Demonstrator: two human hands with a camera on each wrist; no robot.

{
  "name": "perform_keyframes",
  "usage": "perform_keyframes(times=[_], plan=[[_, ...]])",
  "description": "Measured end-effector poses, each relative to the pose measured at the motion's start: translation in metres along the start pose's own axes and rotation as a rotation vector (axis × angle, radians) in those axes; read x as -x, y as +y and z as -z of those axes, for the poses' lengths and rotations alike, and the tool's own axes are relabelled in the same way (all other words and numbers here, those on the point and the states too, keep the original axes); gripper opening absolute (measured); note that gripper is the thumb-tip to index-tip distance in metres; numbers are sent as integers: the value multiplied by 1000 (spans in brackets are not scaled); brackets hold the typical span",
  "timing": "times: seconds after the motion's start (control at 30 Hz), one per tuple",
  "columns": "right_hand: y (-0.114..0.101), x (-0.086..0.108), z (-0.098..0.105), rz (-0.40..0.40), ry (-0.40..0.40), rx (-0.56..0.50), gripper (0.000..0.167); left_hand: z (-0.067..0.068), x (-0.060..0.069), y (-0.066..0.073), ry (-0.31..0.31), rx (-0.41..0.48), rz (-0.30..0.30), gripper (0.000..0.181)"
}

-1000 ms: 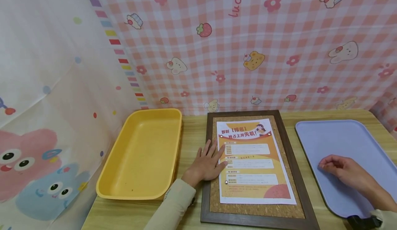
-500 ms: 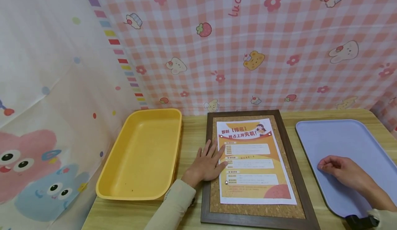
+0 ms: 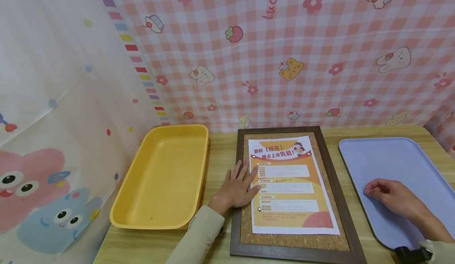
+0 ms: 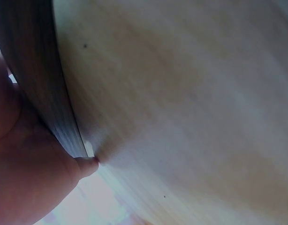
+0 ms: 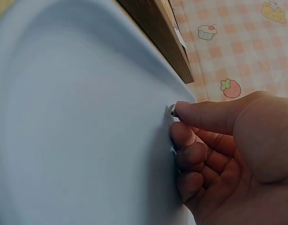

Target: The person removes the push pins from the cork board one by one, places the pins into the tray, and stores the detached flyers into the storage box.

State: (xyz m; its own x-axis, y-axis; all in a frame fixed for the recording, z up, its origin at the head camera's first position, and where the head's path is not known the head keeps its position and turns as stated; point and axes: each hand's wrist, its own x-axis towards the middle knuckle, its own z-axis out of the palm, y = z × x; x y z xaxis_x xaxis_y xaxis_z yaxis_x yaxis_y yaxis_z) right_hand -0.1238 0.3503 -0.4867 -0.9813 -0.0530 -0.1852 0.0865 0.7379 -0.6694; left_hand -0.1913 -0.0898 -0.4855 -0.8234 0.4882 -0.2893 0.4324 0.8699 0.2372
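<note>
Metal bit [image 5: 172, 110], likely light, best held by its rim, is being pinched by right grip [image 3: 396, 198] at four o'clock, board [image 3: 295, 242] being touched by flat left grip [image 3: 236, 188].

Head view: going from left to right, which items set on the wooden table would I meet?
Yellow rectangular tray → dark-framed corkboard → lavender-blue rectangular tray.
</note>
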Motion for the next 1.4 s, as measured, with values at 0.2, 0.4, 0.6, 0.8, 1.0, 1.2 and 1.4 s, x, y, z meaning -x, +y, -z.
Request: perform_keyframes(times=[0.2, 0.4, 0.6, 0.8, 1.0, 1.2, 1.4], plan=[[0, 0, -1, 8, 12, 6, 15, 3, 2, 2, 13, 4, -1, 65], [0, 1, -2, 13, 21, 4, 15, 3, 3, 3, 16, 5, -2, 64], [-1, 1, -3, 12, 30, 8, 17, 5, 4, 4, 12, 5, -2, 64], [-4, 2, -4, 8, 51, 19, 19, 4, 4, 3, 12, -1, -5, 64], [-6, 3, -4, 7, 98, 43, 21, 4, 5, 4, 19, -5, -11, 64], [-16, 5, -7, 49, 166, 60, 19, 4, 4, 4, 13, 5, -15, 64], [-38, 5, -12, 120, 164, 38, 13, 2, 2, 2, 10, 14, -14, 64]])
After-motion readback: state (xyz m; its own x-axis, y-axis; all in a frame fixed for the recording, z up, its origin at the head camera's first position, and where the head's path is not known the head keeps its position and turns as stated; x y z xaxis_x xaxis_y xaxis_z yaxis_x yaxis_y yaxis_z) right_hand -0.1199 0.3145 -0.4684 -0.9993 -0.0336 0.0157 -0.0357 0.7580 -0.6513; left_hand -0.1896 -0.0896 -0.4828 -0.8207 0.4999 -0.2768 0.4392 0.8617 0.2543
